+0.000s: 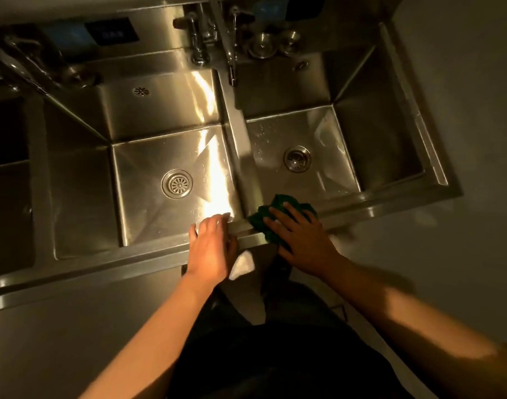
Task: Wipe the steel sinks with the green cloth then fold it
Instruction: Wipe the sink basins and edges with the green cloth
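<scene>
Green cloth [278, 214] lies bunched on the near rim of the right sink [376, 208], under the right hand [301, 240], grip spread flat. The left hand [210, 246], also spread, rests beside. Unpinched, the cloth could slip off the edge.

Brushed steel, soft cloth

I see sinks [148, 156] of smooth brushed steel, glossy enough to throw hard glare; the cloth [284, 203] looks matt, a soft crumpled fabric. The drains [177, 184] and taps [197, 41] read to me as polished, shiny metal.
</scene>
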`<action>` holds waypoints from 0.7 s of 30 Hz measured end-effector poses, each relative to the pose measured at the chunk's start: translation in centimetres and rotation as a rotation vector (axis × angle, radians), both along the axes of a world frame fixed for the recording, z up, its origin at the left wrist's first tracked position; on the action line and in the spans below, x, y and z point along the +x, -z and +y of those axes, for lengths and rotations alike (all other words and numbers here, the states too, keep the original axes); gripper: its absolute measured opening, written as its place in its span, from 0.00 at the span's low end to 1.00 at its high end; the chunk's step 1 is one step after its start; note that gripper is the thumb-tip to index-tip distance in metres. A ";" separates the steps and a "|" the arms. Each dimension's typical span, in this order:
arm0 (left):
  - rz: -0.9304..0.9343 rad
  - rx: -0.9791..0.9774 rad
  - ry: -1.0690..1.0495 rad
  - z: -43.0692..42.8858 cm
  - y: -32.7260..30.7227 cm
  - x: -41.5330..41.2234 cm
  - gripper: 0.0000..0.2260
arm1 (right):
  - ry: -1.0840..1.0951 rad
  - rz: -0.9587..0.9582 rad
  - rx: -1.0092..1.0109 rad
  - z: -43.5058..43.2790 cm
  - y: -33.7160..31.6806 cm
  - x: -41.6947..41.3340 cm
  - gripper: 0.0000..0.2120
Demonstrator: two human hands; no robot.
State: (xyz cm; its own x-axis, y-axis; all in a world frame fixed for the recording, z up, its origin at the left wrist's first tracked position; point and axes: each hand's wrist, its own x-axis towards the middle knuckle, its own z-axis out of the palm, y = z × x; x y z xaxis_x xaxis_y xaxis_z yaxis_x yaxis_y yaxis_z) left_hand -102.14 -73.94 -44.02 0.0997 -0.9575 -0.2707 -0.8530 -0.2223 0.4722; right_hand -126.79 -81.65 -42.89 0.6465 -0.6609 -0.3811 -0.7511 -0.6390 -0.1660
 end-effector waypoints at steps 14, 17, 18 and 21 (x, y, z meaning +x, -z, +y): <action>-0.195 0.014 0.235 -3.8 -0.5 -11.7 0.28 | 0.296 0.029 -0.129 -8.5 -0.2 -20.3 0.30; -0.213 0.020 0.267 -4.9 -0.2 -12.0 0.32 | 0.378 0.028 -0.153 -8.6 0.2 -20.2 0.29; -0.219 0.031 0.273 -5.3 0.0 -12.2 0.34 | 0.415 0.025 -0.158 -8.4 0.3 -19.7 0.29; -0.224 0.037 0.293 -6.1 0.3 -12.6 0.37 | 0.504 0.010 -0.161 -7.4 0.3 -17.4 0.30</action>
State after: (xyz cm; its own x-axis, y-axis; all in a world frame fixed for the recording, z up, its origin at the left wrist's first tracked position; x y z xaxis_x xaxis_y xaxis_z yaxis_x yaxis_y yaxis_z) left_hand -114.78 -80.03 -44.29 -0.1161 -0.9441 -0.3085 -0.9644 0.0329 0.2624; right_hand -144.16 -89.00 -43.16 0.2302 -0.9395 -0.2538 -0.9728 -0.2150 -0.0866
